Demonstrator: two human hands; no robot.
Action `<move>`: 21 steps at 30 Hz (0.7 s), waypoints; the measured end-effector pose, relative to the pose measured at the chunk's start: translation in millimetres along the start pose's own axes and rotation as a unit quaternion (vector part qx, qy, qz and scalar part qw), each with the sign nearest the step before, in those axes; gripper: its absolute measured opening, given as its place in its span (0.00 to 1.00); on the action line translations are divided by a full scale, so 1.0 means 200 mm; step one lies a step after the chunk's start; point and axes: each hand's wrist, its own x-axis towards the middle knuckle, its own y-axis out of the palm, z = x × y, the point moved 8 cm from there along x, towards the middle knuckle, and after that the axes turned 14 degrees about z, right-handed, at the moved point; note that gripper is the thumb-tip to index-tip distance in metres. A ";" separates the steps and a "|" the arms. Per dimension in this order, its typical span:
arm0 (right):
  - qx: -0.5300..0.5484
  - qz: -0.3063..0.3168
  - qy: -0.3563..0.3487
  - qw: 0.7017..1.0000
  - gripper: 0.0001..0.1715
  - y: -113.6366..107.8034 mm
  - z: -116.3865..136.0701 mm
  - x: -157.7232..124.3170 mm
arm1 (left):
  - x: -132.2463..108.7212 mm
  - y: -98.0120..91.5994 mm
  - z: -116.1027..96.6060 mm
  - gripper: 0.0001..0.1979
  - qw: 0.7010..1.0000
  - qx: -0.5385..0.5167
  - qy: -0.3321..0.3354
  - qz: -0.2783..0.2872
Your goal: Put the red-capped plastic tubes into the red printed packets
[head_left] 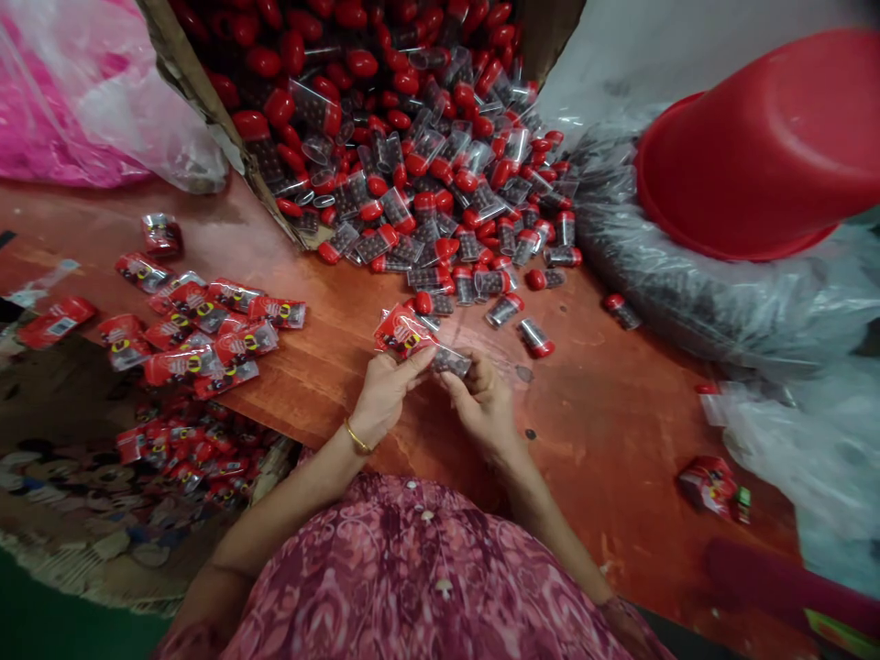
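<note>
My left hand (pixel 386 390) pinches a red printed sleeve wrapper (pixel 401 331) at the middle of the red-brown table (pixel 605 412). My right hand (pixel 481 399) grips a small clear tube (pixel 450 359) filled with dark beads, its end pushed into that wrapper. Both hands are closed and close together, just in front of a big heap of red-capped tubes (pixel 426 174) that spills from a tipped cardboard box (pixel 199 92). A gold bangle sits on my left wrist.
Wrapped red packets (pixel 206 330) lie in a pile at the left, more in a carton (pixel 179 449) below the table edge. A red plastic basin (pixel 763 147) rests on clear bags (pixel 687 275) at the right. Pink plastic bag (pixel 61 92) far left; one packet (pixel 708 484) near right.
</note>
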 end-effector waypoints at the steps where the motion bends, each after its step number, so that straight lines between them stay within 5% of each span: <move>1: 0.059 0.005 0.031 0.998 0.11 0.01 -0.03 0.00 | 0.00 0.01 0.01 0.16 1.000 0.004 -0.003 0.009; 8: 0.290 -0.026 0.086 0.953 0.15 0.10 -0.11 -0.02 | 0.01 0.04 0.05 0.16 0.999 0.019 0.015 0.034; 14: 0.311 -0.039 0.079 0.946 0.15 0.15 -0.08 -0.03 | 0.03 0.02 -0.02 0.11 0.990 0.102 0.084 0.049; 19: 0.408 0.033 0.122 0.904 0.19 0.24 -0.07 -0.03 | 0.00 -0.01 -0.03 0.12 0.972 0.221 0.060 0.045; 21: 0.399 0.040 0.119 0.909 0.18 0.24 -0.07 -0.02 | -0.01 -0.01 -0.04 0.14 0.974 0.211 0.068 0.053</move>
